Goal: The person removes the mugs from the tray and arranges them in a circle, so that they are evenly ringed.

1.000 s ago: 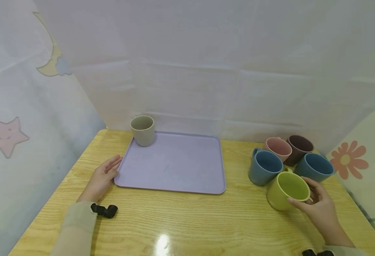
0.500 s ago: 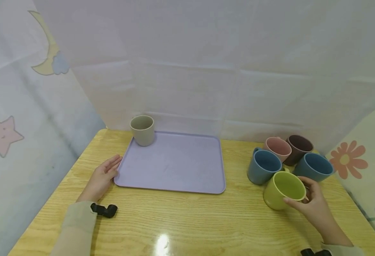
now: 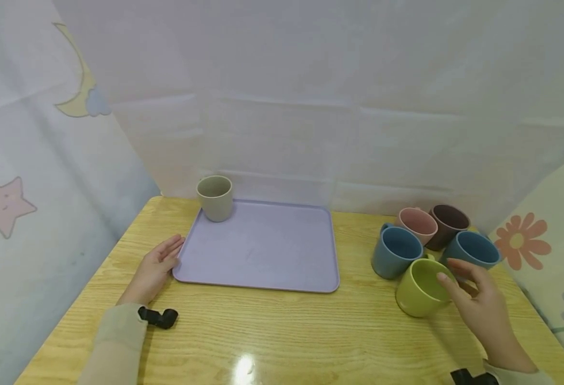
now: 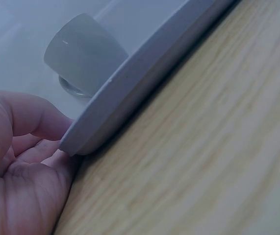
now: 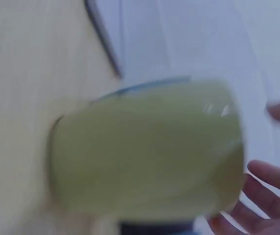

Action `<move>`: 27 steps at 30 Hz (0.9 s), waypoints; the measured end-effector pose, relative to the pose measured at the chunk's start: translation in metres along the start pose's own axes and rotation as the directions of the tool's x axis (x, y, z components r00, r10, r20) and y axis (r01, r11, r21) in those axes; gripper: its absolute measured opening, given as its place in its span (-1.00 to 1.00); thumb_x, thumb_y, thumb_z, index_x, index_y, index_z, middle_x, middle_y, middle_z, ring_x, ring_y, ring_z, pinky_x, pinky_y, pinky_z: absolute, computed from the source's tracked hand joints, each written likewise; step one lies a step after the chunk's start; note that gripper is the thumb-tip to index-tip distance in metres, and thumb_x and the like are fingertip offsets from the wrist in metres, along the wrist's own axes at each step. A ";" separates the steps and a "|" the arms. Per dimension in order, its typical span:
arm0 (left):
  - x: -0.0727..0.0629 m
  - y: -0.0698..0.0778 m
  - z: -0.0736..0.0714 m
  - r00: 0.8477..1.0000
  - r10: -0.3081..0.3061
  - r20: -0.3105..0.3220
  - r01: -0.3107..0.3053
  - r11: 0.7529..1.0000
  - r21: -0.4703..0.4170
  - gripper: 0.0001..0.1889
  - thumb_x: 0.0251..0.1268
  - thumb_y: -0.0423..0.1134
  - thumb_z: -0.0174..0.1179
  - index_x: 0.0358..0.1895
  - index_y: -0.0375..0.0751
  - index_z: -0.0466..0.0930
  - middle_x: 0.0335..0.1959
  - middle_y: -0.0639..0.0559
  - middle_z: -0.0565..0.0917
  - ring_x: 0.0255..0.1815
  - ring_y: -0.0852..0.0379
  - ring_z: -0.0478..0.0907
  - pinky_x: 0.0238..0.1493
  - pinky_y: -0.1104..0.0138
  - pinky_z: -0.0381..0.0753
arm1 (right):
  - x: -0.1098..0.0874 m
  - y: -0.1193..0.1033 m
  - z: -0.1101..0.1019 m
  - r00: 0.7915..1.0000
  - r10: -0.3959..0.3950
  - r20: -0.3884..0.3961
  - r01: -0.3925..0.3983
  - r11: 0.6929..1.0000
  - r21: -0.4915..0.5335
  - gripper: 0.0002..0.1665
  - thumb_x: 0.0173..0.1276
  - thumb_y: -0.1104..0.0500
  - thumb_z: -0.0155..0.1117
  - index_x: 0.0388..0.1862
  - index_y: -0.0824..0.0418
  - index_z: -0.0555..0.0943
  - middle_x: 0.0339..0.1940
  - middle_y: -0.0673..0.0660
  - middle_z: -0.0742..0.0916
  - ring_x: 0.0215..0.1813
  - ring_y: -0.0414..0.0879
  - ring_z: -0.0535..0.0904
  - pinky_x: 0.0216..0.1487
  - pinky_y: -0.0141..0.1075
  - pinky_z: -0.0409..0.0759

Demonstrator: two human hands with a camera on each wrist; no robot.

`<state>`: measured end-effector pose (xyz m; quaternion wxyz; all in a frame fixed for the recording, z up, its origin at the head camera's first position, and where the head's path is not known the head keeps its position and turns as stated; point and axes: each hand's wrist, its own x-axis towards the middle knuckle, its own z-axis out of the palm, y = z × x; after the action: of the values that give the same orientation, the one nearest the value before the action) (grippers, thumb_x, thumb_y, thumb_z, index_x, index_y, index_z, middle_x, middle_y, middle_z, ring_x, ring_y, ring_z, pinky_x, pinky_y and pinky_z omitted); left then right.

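On the table's right side stands a yellow-green mug (image 3: 421, 289), upright. My right hand (image 3: 481, 305) is at its right side, thumb and fingers spread apart; in the right wrist view the fingers (image 5: 272, 188) show beyond the mug's rim, not curled round it. The mug's far side is hidden. On the left, my left hand (image 3: 154, 270) holds the near left corner of a lilac tray (image 3: 263, 251), thumb at the rim and fingers along the edge. A grey-beige mug (image 3: 216, 199) stands upright at the tray's back left corner.
Behind the yellow-green mug stand a blue mug (image 3: 396, 251), a pink mug (image 3: 418, 224), a dark brown mug (image 3: 448, 227) and a second blue mug (image 3: 474, 248), close together. A pale cloth (image 3: 282, 133) hangs along the back of the wooden table (image 3: 263, 331).
The yellow-green mug has shifted slightly left. My right hand has let go of its rim, the thumb lifting off and the fingers parting. The left hand and tray stay in place.
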<state>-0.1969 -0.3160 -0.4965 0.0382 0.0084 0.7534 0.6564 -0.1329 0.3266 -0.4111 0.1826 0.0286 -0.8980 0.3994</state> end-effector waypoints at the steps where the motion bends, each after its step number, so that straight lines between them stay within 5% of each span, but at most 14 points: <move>1: 0.000 0.000 0.000 1.000 -0.002 -0.001 0.002 1.000 0.002 -0.31 0.52 -0.55 -0.20 0.64 -0.34 -0.19 0.64 -0.28 -0.02 0.63 -0.18 -0.07 0.53 0.30 0.15 | 0.001 -0.005 0.001 0.998 -0.026 -0.049 0.026 1.000 0.006 -0.48 0.42 0.24 0.36 0.29 0.39 0.52 0.10 -0.22 0.54 0.06 -0.60 0.44 -0.04 -0.79 0.43; 6: 0.001 0.000 0.000 1.000 -0.007 -0.005 0.007 1.000 0.010 -0.31 0.52 -0.54 -0.20 0.64 -0.35 -0.18 0.64 -0.28 -0.01 0.63 -0.18 -0.07 0.53 0.30 0.16 | 0.008 -0.041 0.013 0.973 -0.179 -0.145 0.191 0.979 0.077 -0.62 0.32 0.44 0.36 0.13 0.38 0.64 -0.02 -0.17 0.64 0.02 -0.46 0.58 0.07 -0.71 0.51; 12: 0.000 0.000 0.001 1.000 -0.010 -0.010 0.011 1.000 0.010 -0.31 0.52 -0.54 -0.19 0.64 -0.33 -0.18 0.64 -0.28 -0.01 0.63 -0.19 -0.06 0.53 0.26 0.15 | 0.022 -0.077 0.037 0.950 -0.306 -0.067 0.314 0.926 0.209 -0.64 0.32 0.51 0.30 0.10 0.42 0.62 0.02 0.11 0.67 0.09 -0.28 0.59 0.07 -0.61 0.59; 20: 0.001 -0.003 0.000 1.000 -0.004 -0.014 0.005 1.000 0.024 -0.31 0.52 -0.54 -0.19 0.64 -0.34 -0.16 0.63 -0.28 0.01 0.63 -0.18 -0.04 0.48 0.39 0.22 | 0.043 -0.104 0.078 0.955 -0.295 -0.025 0.284 0.888 0.362 -0.73 0.36 0.49 0.26 0.03 0.44 0.64 -0.02 0.23 0.70 0.01 -0.29 0.64 0.01 -0.55 0.65; 27: 0.000 -0.002 0.000 1.000 0.011 -0.008 -0.011 1.000 0.015 -0.31 0.51 -0.56 -0.18 0.63 -0.36 -0.16 0.63 -0.30 0.01 0.63 -0.20 -0.05 0.48 0.41 0.22 | 0.064 -0.111 0.108 0.978 -0.182 0.106 0.130 0.919 0.371 -0.70 0.46 0.28 0.29 0.11 0.39 0.63 0.08 0.33 0.69 0.03 -0.32 0.60 0.01 -0.54 0.65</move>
<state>-0.1973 -0.3163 -0.4986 0.0312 0.0101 0.7582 0.6512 -0.2041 0.1783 -0.3765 0.1426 0.1611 -0.8143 0.5391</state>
